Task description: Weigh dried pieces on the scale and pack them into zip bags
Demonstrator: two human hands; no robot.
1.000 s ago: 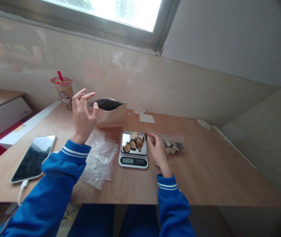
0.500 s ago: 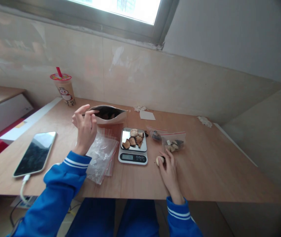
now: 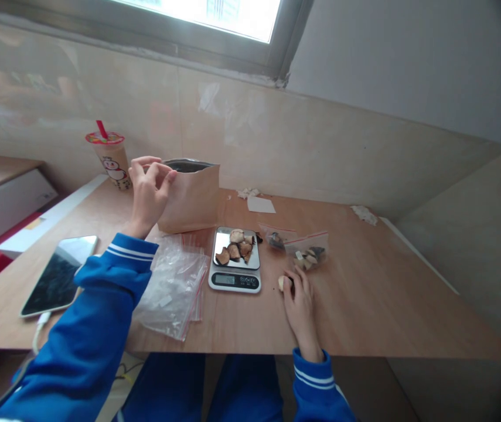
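Note:
My left hand (image 3: 151, 187) pinches the top left corner of a brown paper pouch (image 3: 191, 202), which stands upright with its mouth open and a dark lining showing. On the table at the right, my right hand (image 3: 299, 302) has its fingers closed around a pale, dark-edged piece (image 3: 282, 283) that looks like dried mushroom. Between the hands stands a small digital scale (image 3: 235, 281). Several brown and cream dried mushroom pieces (image 3: 235, 252) lie on its plate. Two small zip bags with pieces inside, one at the back (image 3: 275, 239) and one nearer (image 3: 309, 252), lie beyond my right hand.
Flat clear zip bags (image 3: 171, 293) lie left of the scale. A phone (image 3: 59, 275) with a charging cable and a bubble tea cup (image 3: 112, 161) are farther left. At the back are a white paper card (image 3: 261, 204) and crumpled tissue (image 3: 364, 214).
My left hand has tipped the pouch up from leaning toward me to upright, so its front now faces me. My right hand stays nearly in place with the pale piece.

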